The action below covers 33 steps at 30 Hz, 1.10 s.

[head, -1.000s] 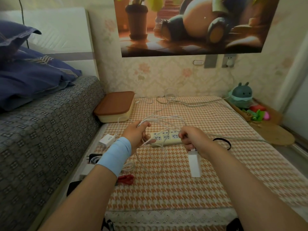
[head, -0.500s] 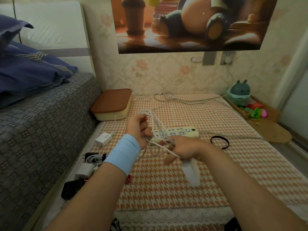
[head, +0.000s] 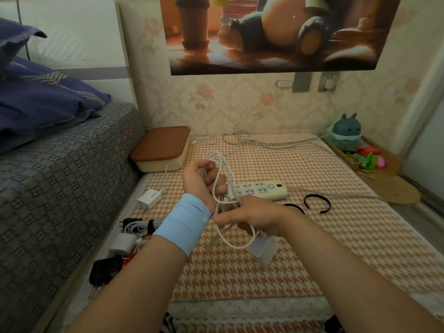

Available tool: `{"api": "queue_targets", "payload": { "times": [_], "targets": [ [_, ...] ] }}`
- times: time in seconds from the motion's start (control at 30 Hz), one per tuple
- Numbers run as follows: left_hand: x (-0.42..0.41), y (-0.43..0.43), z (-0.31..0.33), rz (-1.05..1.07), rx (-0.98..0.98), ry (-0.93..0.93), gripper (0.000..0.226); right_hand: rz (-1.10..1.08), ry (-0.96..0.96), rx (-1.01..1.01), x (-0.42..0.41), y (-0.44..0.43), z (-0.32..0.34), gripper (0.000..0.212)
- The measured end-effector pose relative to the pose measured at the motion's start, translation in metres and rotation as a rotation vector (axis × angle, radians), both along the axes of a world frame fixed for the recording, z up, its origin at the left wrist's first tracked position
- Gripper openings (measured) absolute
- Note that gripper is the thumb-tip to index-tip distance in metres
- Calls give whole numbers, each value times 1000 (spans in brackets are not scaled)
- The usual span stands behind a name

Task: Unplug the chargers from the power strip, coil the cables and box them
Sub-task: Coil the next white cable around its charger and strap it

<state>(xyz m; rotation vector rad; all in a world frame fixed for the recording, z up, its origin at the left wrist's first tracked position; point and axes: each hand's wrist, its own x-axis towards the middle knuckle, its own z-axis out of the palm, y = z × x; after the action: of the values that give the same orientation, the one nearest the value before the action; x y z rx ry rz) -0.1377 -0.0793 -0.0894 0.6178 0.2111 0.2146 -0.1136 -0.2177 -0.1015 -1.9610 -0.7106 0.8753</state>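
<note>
The left hand [head: 201,181] is raised at the middle of the view, palm turned toward the person, wrist bent back above a light-blue wristband [head: 185,219]. Its fingers curl round several loops of a thin white charging cable [head: 224,169], which stand up above the fist toward twelve o'clock and hang down past the wrist.

The right hand [head: 254,215] sits just at four o'clock of the left one, its forearm coming in from the lower right corner. The forefinger stretches flat toward nine o'clock, almost touching the wristband, while the lower fingers curl under the palm round the same cable. A blurred white charger block [head: 263,248] dangles just under this hand at six o'clock, on the end of a slack loop.

The cream plastic power strip [head: 262,189] lies on the orange-and-white houndstooth cloth [head: 336,248] at two o'clock of the left hand, its visible sockets bare. The cream box with a brown lid [head: 161,147], closed, sits at eleven o'clock beside the grey patterned bed [head: 60,188].

At nine o'clock lies a small white plug adapter [head: 150,199]; toward seven o'clock lie a tied bundle of pale cable [head: 141,225], a white plug [head: 123,243] and a black adapter [head: 103,270]. Two black bands [head: 317,203] lie at three o'clock.
</note>
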Motion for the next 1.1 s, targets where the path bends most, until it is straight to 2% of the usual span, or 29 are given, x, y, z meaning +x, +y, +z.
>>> {"api": "queue_targets", "payload": {
  "times": [0.1, 0.17, 0.3, 0.43, 0.53, 0.63, 0.73, 0.8, 0.9, 1.0, 1.07, 1.1],
  "targets": [
    [-3, 9, 4, -146, 38, -32, 21, -18, -36, -47, 3, 2, 0, 61],
    [-7, 17, 6, -216, 107, -33, 15, 7, -65, -116, 7, -1, 1, 33],
    [-11, 36, 6, -162, 234, 52, 13, 56, -135, -141, 14, -3, 1, 6],
    [-12, 42, 4, -159, 444, 131, 23, 168, -169, -304, 19, -1, 1, 12],
    [-10, 38, 4, -92, 551, 176, 31, 220, -156, -276, 18, -2, 2, 25],
    [-8, 45, 5, -34, 423, 238, 35, 213, -5, -104, 19, -9, 0, 9],
    [-11, 57, 3, -36, 228, 272, 34, 178, 150, -26, 23, -18, 1, 22],
    [-14, 63, 2, -51, 199, 300, 34, 178, 233, -4, 28, -22, 1, 24],
    [-14, 65, -1, -64, 322, 345, 34, 188, 192, -61, 33, -27, 0, 19],
    [-13, 62, -4, -84, 522, 431, 30, 163, 108, -161, 35, -27, -11, 36],
    [-12, 60, -8, -84, 614, 523, 22, 131, 114, -180, 36, -25, -15, 33],
    [-12, 60, -9, -68, 751, 567, 14, 117, 122, -184, 36, -25, -16, 28]
  ]
}}
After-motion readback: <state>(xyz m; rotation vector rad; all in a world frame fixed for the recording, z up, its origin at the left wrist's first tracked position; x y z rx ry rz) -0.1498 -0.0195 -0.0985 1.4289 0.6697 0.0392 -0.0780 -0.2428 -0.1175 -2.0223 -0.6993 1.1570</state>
